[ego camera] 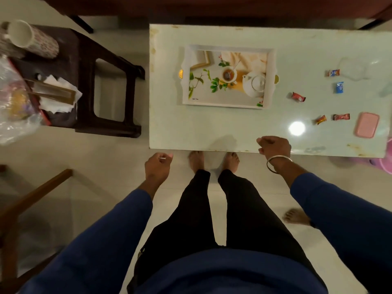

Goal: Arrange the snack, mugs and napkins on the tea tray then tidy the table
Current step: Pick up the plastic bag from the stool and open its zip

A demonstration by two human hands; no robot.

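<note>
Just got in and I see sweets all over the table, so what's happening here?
A person stands at the table, both hands empty: left hand off its near edge, right hand over it. The tea tray is bare. Five wrapped candies and a pink lid lie to its right. A mug and napkins wait on the dark stool.

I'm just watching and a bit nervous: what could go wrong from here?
1. The mug lies tilted on a cluttered stool beside the table; lifting it carelessly might tip it or drag the napkins off.
2. The candies are scattered far from the tray, so one could be missed or brushed off the edge.
3. Someone's foot is close behind; stepping back risks a bump.
</note>
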